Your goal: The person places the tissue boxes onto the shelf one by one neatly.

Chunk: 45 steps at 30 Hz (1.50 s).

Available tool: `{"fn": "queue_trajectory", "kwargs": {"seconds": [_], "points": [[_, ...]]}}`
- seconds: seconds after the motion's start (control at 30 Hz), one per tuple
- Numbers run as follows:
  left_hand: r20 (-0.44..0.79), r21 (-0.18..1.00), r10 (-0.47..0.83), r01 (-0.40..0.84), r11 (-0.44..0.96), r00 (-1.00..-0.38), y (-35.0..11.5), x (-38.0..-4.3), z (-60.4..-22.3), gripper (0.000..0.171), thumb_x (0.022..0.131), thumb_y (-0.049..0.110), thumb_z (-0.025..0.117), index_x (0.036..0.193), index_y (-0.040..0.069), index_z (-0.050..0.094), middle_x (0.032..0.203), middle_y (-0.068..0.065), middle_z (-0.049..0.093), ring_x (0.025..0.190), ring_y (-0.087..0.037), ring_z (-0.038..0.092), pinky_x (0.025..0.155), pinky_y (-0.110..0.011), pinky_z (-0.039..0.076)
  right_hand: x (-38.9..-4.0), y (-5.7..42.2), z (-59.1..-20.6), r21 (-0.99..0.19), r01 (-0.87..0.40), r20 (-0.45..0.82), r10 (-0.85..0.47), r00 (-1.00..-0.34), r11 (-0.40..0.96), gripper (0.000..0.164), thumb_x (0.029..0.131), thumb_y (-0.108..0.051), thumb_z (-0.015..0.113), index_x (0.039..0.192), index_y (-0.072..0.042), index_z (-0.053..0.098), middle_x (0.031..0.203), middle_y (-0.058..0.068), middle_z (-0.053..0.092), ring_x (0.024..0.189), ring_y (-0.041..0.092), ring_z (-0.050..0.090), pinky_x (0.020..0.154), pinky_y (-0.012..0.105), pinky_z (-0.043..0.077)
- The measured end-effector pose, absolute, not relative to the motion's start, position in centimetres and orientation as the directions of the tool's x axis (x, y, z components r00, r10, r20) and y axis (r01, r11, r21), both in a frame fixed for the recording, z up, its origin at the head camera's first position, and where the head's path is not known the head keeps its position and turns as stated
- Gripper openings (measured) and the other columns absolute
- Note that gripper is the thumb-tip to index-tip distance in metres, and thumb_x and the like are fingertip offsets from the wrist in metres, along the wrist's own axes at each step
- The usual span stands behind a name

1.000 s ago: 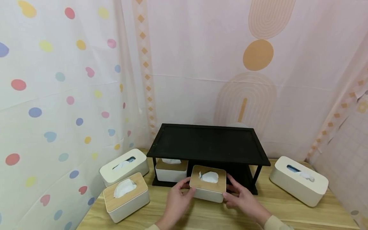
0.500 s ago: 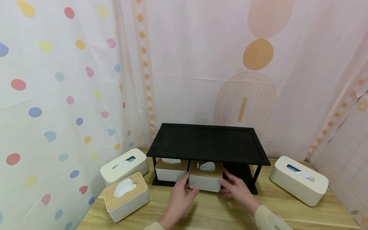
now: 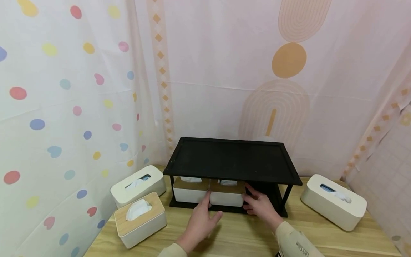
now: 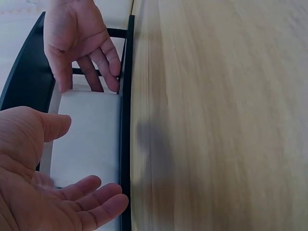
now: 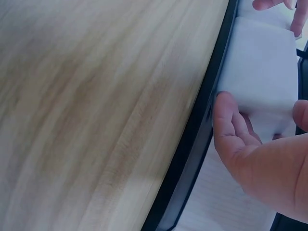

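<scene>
In the head view a white tissue box (image 3: 226,199) with a wood-look lid sits on the black shelf's lower level, its back part hidden under the top panel. A matching tissue box (image 3: 190,195) stands directly left of it. My left hand (image 3: 200,219) is at the front where the two boxes meet, fingers extended and thumb spread away. At the right end of the first box, my right hand (image 3: 261,207) touches its side and front corner with fingers and thumb. The right wrist view shows those fingers (image 5: 228,115) lying along the box's end.
The shelf's black top (image 3: 231,159) overhangs both boxes, and a thin post (image 3: 287,195) stands at its right front. Left on the wooden table (image 3: 237,235) are a wood-lidded tissue box (image 3: 141,223) and a cream one (image 3: 139,187). Another cream tissue box (image 3: 334,203) lies at right.
The middle tissue box has moved from the shelf's front edge back under the top panel and slightly left, against its neighbour. Both hands have followed it; the left thumb has come off its front.
</scene>
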<state>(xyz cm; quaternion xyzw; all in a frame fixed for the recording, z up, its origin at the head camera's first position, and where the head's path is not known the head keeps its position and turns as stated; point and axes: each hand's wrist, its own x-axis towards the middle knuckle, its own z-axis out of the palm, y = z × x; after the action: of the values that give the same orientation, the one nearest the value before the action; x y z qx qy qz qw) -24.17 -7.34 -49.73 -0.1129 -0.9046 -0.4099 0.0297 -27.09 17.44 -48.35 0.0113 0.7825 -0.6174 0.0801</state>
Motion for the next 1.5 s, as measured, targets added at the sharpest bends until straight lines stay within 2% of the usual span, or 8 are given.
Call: {"fn": "queue_trajectory", "kwargs": {"seconds": [0.3,0.47,0.67,0.8,0.97,1.2,1.3,1.5], "points": [[0.144,0.726,0.181,0.228,0.649,-0.973,-7.3,-24.1,-49.8,0.092,0.098,0.035,0.078,0.166,-0.003,0.029,0.121,-0.023,0.069,0.093,-0.027,0.067,0.079,-0.048,0.058,-27.1,17.4,-48.3,-0.962,0.107,-0.131,-0.081,-0.988,0.250,0.065,0.110,-0.032,0.061,0.168,-0.017,0.036,0.153,0.027,0.057,0.111,0.034,0.075,0.088,0.043,0.064],[0.136,0.732,0.176,0.219,0.646,-0.975,-7.2,-24.1,-49.8,0.091,0.098,0.034,0.078,0.166,-0.002,0.030,0.122,-0.023,0.070,0.101,-0.032,0.070,0.082,-0.050,0.059,-27.2,17.4,-48.4,-0.960,0.128,-0.152,-0.077,-0.985,0.249,0.067,0.110,-0.033,0.061,0.168,-0.015,0.035,0.155,0.029,0.055,0.112,0.035,0.074,0.088,0.044,0.063],[0.153,0.741,0.180,0.233,0.630,-0.972,-7.5,-23.4,-49.6,0.091,0.098,0.038,0.078,0.165,-0.003,0.032,0.127,-0.024,0.069,0.117,-0.039,0.068,0.092,-0.056,0.058,-26.7,17.4,-48.3,-0.950,0.192,-0.218,-0.081,-0.973,0.245,0.081,0.109,-0.037,0.063,0.165,0.008,0.027,0.151,0.034,0.056,0.112,0.033,0.075,0.088,0.043,0.063],[0.137,0.767,0.178,0.218,0.603,-0.974,-8.2,-22.5,-49.2,0.094,0.098,0.046,0.077,0.165,-0.004,0.033,0.133,-0.025,0.068,0.122,-0.039,0.066,0.098,-0.058,0.057,-25.9,17.6,-48.2,-0.939,0.248,-0.285,-0.137,-0.949,0.237,0.072,0.109,-0.035,0.062,0.150,0.020,0.043,0.126,0.026,0.074,0.094,0.022,0.077,0.080,0.036,0.063],[0.152,0.781,0.153,0.213,0.587,-0.977,-9.2,-21.1,-48.6,0.092,0.098,0.045,0.078,0.162,-0.005,0.037,0.133,-0.025,0.068,0.115,-0.039,0.069,0.093,-0.056,0.060,-24.9,17.3,-48.2,-0.939,0.261,-0.320,-0.297,-0.899,0.222,0.061,0.107,-0.041,0.065,0.134,0.014,0.062,0.108,0.014,0.081,0.089,0.015,0.077,0.079,0.032,0.064],[0.211,0.747,0.006,0.165,0.644,-0.977,-11.4,-18.7,-46.6,0.081,0.098,0.043,0.078,0.161,0.005,0.045,0.144,-0.023,0.063,0.124,-0.041,0.066,0.096,-0.059,0.059,-24.9,14.1,-48.4,-0.956,0.211,-0.280,-0.413,-0.866,0.206,0.050,0.105,-0.038,0.070,0.129,0.005,0.068,0.096,0.004,0.071,0.081,0.010,0.061,0.077,0.029,0.060],[0.357,0.700,-0.090,0.203,0.685,-0.930,-13.3,-17.4,-45.7,0.072,0.098,0.037,0.079,0.158,0.008,0.051,0.146,-0.020,0.064,0.130,-0.041,0.064,0.103,-0.063,0.055,-24.9,12.4,-48.1,-0.962,0.176,-0.252,-0.433,-0.866,0.208,0.051,0.106,-0.035,0.068,0.135,0.007,0.065,0.100,0.004,0.072,0.084,0.010,0.062,0.079,0.030,0.060],[0.600,0.657,-0.299,0.244,0.713,-0.742,-17.7,-16.3,-45.8,0.059,0.094,0.020,0.082,0.147,0.006,0.061,0.143,-0.023,0.066,0.133,-0.046,0.058,0.106,-0.065,0.046,-25.2,8.4,-47.4,-0.970,0.113,-0.200,-0.451,-0.870,0.213,0.057,0.107,-0.032,0.068,0.147,0.007,0.058,0.126,0.019,0.074,0.105,0.022,0.074,0.091,0.041,0.064]]}}
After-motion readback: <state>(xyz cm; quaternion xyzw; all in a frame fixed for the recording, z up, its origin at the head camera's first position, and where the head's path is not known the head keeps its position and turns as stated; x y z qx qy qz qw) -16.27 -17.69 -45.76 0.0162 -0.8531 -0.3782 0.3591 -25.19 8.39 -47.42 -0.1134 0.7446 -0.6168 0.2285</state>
